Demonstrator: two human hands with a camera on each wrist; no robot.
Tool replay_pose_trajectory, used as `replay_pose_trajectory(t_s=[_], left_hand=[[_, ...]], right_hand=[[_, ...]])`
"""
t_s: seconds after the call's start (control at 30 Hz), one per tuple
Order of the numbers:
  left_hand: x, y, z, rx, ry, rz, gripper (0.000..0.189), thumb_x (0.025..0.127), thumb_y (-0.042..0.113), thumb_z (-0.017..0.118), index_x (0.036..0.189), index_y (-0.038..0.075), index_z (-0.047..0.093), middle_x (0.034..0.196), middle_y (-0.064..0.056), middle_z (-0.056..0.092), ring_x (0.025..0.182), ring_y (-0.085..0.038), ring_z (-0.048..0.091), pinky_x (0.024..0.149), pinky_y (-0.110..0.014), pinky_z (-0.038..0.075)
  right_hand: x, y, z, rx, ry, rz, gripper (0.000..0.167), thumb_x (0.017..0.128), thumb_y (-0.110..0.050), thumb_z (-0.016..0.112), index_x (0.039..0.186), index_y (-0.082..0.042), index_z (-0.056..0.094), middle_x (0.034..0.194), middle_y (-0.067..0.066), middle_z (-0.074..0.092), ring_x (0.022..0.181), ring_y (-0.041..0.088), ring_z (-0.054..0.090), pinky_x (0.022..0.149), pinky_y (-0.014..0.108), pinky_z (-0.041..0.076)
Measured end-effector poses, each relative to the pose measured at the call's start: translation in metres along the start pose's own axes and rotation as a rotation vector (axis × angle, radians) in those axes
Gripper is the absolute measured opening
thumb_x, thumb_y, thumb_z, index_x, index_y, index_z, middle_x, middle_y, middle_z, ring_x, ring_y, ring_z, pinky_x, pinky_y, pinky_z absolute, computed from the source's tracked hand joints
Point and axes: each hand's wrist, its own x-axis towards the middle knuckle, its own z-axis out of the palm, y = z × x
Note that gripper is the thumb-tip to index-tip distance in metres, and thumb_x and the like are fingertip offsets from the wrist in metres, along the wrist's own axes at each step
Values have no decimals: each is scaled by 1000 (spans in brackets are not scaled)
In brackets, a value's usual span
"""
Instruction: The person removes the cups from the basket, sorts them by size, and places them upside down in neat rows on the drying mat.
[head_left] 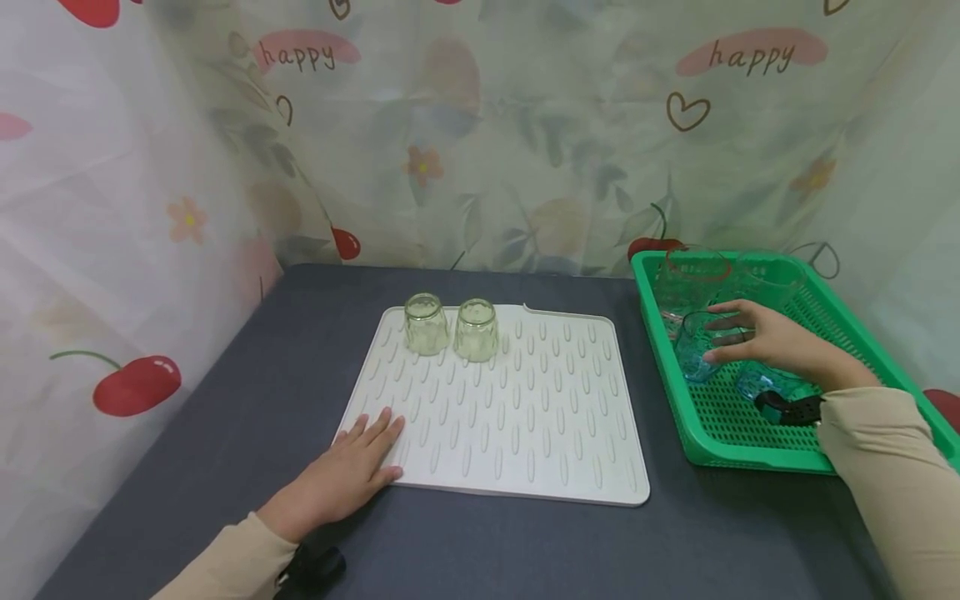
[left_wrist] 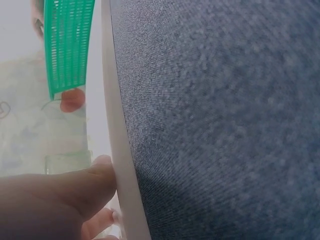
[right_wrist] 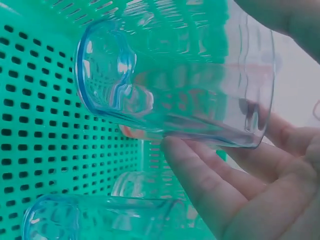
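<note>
My right hand (head_left: pixel 772 343) reaches into the green basket (head_left: pixel 682 417) and holds a clear blue-tinted drinking glass (head_left: pixel 696 360) between thumb and fingers. In the right wrist view this glass (right_wrist: pixel 175 85) lies across the frame, its thick blue base toward the basket's perforated bottom and the fingers near its rim. My left hand (head_left: pixel 345 471) rests with spread fingers on the near left corner of a white drying mat (head_left: pixel 555 417). In the left wrist view the thumb (left_wrist: pixel 95 182) lies along the mat's edge. Two greenish glasses, one (head_left: pixel 426 325) beside the other (head_left: pixel 476 332), stand upside down at the mat's far left.
Another blue-tinted glass (head_left: pixel 761 383) lies in the basket under my right wrist. Toward the basket's back are a red-rimmed clear glass (head_left: pixel 693 271) and another clear glass (head_left: pixel 772 275). A dark cloth (head_left: pixel 315 350) covers the table, with a printed curtain (head_left: pixel 487 150) behind.
</note>
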Motion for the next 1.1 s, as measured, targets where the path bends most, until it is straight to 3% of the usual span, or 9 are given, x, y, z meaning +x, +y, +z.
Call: replay_pose_trajectory(t_s=[0.2, 0.33, 0.43, 0.53, 0.6, 0.8, 0.9, 1.1], left_hand=[[1, -5, -6, -8, -52, 1, 67, 96, 35, 58, 150, 3, 34, 156, -21, 28, 141, -50, 23, 111, -62, 25], [5, -10, -16, -86, -93, 4, 64, 96, 33, 58, 147, 1, 38, 155, -23, 30, 142, -46, 26, 113, -58, 26], [8, -10, -26, -132, -94, -14, 61, 98, 34, 56, 146, 0, 40, 152, -22, 36, 141, -41, 32, 112, -55, 29], [9, -7, -38, -155, -56, -32, 59, 98, 36, 55, 145, 2, 42, 148, -19, 43, 138, -37, 39, 110, -53, 34], [9, -4, -46, -157, -17, -32, 59, 99, 38, 54, 145, 4, 43, 147, -17, 46, 136, -35, 43, 108, -53, 37], [8, 11, -67, -203, 116, -15, 59, 98, 45, 53, 146, 12, 44, 147, -11, 47, 136, -32, 43, 107, -53, 39], [8, 20, -73, -250, 184, 25, 55, 99, 42, 53, 145, 14, 45, 146, -8, 48, 136, -30, 43, 106, -53, 40], [7, 40, -75, -327, 344, 165, 53, 98, 34, 58, 146, 18, 44, 141, -5, 54, 131, -25, 50, 101, -51, 45]], right_hand=[[-5, -12, -5, -33, 46, -15, 83, 90, -35, 69, 151, -4, 22, 146, 27, 40, 130, 47, 41, 93, 57, 46], [-9, -22, -10, -53, 98, -38, 82, 89, -36, 70, 152, -8, 25, 144, 20, 44, 128, 41, 47, 88, 37, 50], [-13, -31, -13, -55, 139, -56, 83, 88, -36, 71, 153, -12, 26, 144, 17, 45, 119, 14, 57, 79, 22, 49], [-18, -43, -15, -26, 175, -73, 83, 88, -34, 71, 154, -14, 25, 145, 15, 44, 103, -12, 54, 74, 16, 50], [-21, -52, -14, 7, 202, -94, 82, 88, -31, 72, 154, -15, 25, 144, 13, 44, 97, -20, 51, 74, 16, 51], [-29, -80, -1, 63, 300, -189, 74, 86, -21, 75, 149, -16, 34, 130, -10, 51, 98, -16, 55, 77, 9, 49], [-31, -95, 10, 84, 334, -244, 72, 84, -15, 77, 145, -16, 39, 125, -18, 53, 100, -13, 56, 80, 6, 46], [-35, -123, 35, 121, 357, -335, 73, 78, -9, 81, 141, -17, 44, 131, -7, 55, 102, -7, 59, 83, 10, 49]])
